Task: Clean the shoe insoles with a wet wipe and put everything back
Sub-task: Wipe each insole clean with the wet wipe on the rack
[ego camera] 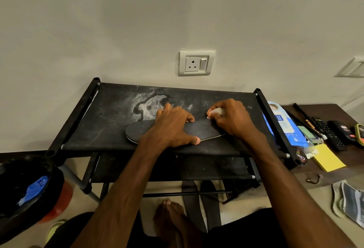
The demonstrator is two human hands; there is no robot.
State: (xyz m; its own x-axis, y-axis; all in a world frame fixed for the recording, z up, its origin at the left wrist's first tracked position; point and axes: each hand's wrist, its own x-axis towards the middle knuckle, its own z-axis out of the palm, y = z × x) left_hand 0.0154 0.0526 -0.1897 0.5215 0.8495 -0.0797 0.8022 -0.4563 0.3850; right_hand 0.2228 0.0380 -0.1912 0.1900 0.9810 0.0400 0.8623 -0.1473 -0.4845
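A dark grey shoe insole (137, 132) lies flat on the top shelf of a black fabric rack (110, 109). My left hand (173, 127) presses down on the insole's middle with spread fingers, thumb at the near edge. My right hand (232, 118) grips a crumpled white wet wipe (216, 112) against the insole's right end. Two more dark insoles (199, 204) lie on the floor under the rack.
A blue wet-wipe pack (283, 125) leans at the rack's right side. On the brown table (334, 176) lie a yellow notepad (329, 160), remotes (329, 132) and pens. A black-lined bin (25, 188) stands at lower left. My bare foot (171, 214) rests below.
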